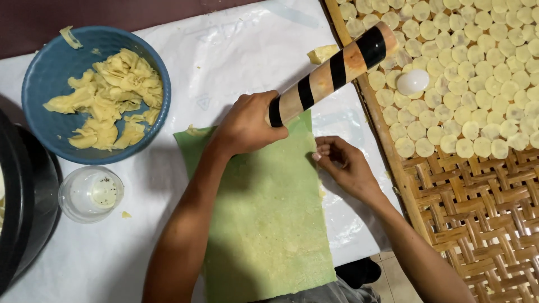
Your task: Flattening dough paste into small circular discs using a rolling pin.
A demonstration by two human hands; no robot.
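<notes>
While I look down through the head camera, I see my left hand (247,124) wrapped tight around the near end of a striped rolling pin (331,70), tan with black bands, which slants up and away from that hand toward the far right. Its far end reaches over the edge of a woven bamboo tray (477,224). Under and just behind the left hand lies a green mat (269,224), long and flat, running back toward my body on the bench (112,258), which is covered with white plastic sheeting.

My right hand (342,163) rests at the right edge of the mat, just beside the left hand, with its fingers curled and fingertips pinched together. I cannot tell whether anything sits between them.

Beyond the right hand, the tray's far part is covered with rows of small pale dough discs (466,73), and a white egg-shaped thing (412,82) lies among them, close under the pin's far end. A small lump of dough (321,54) sits on the sheeting beside the pin.

Well to the left of the left hand stands a blue bowl (39,84) holding yellowish dough scraps (109,101). Nearer to me from the bowl is a clear plastic cup (91,193), and a dark round vessel (22,213) shows at the far left edge.
</notes>
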